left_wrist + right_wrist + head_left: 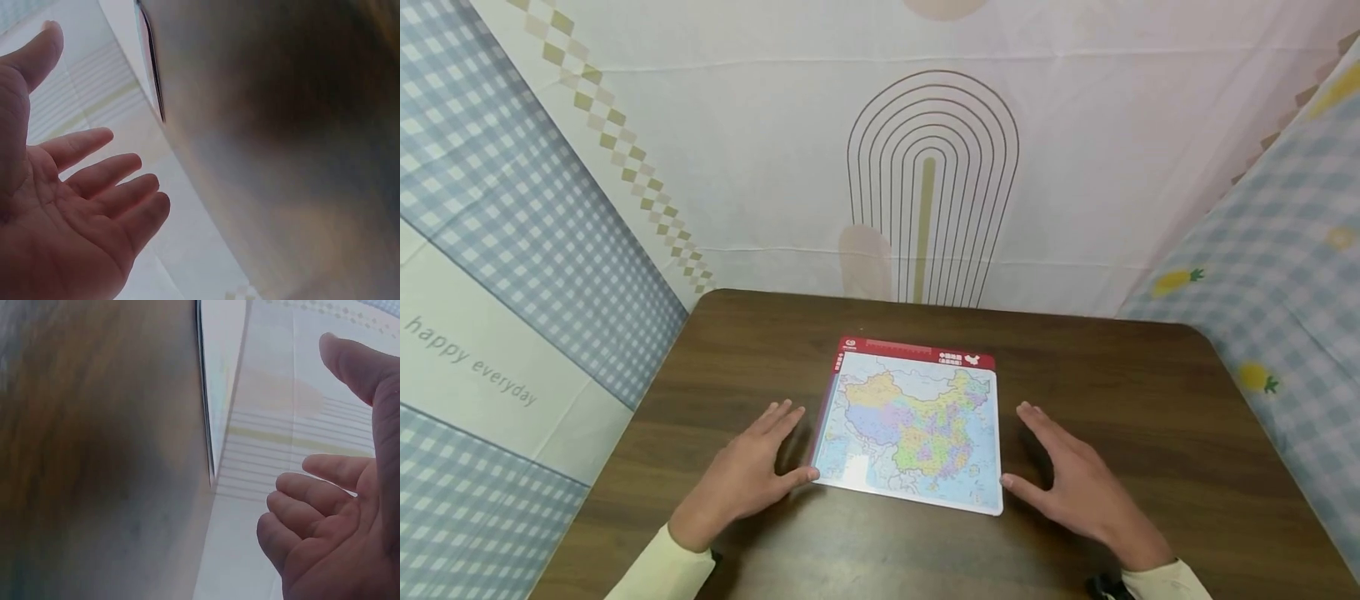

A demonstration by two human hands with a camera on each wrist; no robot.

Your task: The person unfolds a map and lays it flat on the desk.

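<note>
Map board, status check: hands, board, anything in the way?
Left hand at its left edge, right hand at its right; neither gripping, contact unclear. Map board face-up on table. Nothing visibly blocking either hand.

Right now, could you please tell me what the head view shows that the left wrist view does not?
Only the head view shows the bare right hand and grey printed "happy everyday" lettering. Only the left wrist view shows the palm of the bare left hand. Both share that hand, the flat rectangular map board, the brown wooden table and the white line-printed cloth.
</note>
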